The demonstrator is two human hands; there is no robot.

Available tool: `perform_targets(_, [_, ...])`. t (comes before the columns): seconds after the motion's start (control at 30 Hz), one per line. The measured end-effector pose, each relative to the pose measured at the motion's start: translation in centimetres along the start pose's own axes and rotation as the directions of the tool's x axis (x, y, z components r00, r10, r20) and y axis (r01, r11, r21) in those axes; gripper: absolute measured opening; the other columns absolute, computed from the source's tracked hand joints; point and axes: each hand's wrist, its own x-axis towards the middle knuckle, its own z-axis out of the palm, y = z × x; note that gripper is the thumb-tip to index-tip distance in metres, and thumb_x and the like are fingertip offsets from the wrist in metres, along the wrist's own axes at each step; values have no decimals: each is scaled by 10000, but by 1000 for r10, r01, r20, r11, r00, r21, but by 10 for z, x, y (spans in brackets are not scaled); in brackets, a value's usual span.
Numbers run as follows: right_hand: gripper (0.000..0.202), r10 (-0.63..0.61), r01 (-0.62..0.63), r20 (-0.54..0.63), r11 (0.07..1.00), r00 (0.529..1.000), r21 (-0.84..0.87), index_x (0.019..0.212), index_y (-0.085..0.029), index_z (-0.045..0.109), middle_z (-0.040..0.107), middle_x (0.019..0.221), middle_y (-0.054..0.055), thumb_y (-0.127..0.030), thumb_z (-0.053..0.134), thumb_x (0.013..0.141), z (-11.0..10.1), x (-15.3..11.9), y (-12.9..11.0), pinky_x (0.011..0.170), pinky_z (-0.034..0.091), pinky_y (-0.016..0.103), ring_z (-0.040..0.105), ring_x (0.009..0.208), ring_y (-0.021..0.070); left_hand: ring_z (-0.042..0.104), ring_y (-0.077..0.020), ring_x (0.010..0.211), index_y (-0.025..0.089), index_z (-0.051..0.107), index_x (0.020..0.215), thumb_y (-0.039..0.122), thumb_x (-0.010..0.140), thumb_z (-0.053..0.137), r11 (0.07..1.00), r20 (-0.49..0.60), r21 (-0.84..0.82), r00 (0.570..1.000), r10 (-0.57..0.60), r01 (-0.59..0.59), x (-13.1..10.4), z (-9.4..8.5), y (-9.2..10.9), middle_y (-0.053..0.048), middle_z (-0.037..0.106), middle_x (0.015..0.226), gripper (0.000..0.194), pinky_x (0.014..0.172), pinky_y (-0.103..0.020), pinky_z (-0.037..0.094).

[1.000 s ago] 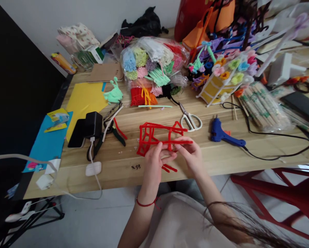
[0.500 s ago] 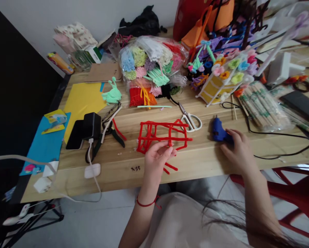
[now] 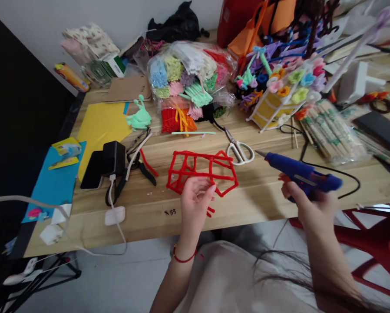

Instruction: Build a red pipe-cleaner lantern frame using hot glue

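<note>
My left hand pinches the lower edge of a red pipe-cleaner frame, which is box-shaped with open sides. Short red pieces show on the wood just beside my left fingers. In my right hand is a blue glue gun, held above the table with its nozzle pointing left. White-handled scissors lie between the red frame and the nozzle. A loose red strip rests left of the frame, near dark-handled pliers.
Behind lies a bag of coloured pipe cleaners. A flower-topped yellow basket and bundled sticks stand at back right. Left are a black charger, a phone and a white case. A black cord curves at right.
My right hand has lifted the glue gun off the table and turned it so its nozzle points left. The red frame has shifted and tilted slightly in my left hand.
</note>
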Motion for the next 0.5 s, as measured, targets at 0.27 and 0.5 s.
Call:
perform_targets(0.27, [171,-46,-47,421,977,906,208,917,-235,698,691,828,69,-369,615,850,14,-41,-34,507,467,314,557,556,168,643,-130,812,220,489,1010,203,737,716,993,3,87,997,83,-83,-1,1,0,-7,668,863,356,733,-243,503])
perform_targets(0.5, [218,53,-81,383,995,922,56,861,-217,702,639,728,47,-407,597,872,34,-44,-40,500,421,269,524,564,146,625,-111,739,231,454,1059,167,739,696,989,1,96,994,110,-110,-3,6,3,19,653,816,406,751,-250,489])
